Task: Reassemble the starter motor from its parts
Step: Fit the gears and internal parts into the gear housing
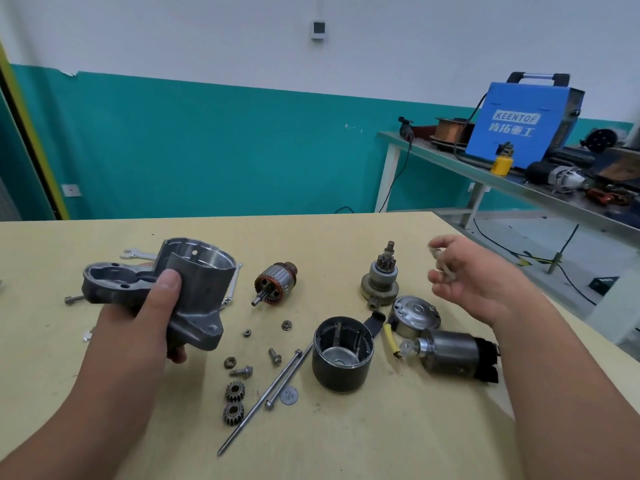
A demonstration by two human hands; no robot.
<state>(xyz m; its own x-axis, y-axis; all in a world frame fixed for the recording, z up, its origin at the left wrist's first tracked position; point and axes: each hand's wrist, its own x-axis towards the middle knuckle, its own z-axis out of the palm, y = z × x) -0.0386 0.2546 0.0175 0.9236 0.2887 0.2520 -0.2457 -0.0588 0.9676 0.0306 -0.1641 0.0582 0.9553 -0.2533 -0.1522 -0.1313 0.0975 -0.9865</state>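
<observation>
My left hand point(138, 327) grips the grey cast starter housing point(197, 285) and holds it tilted above the table's left side. My right hand point(467, 275) hovers above the right side, fingers curled round a small pale part point(439, 255) that is blurred. On the wooden table point(346, 445) lie the copper-wound armature point(276, 282), the pinion drive point(381, 282), the silver end cap point(415, 315), the dark cylindrical field casing point(341, 355) with its mouth up, the solenoid point(457, 355), two small gears point(234, 401) and two long through bolts point(277, 379).
Loose nuts and short bolts point(274, 355) and a flat washer point(289, 395) lie between the housing and the casing. A wrench point(136, 254) lies behind the housing. The table's right edge runs diagonally by my right arm. A bench with a blue welder point(519, 126) stands beyond.
</observation>
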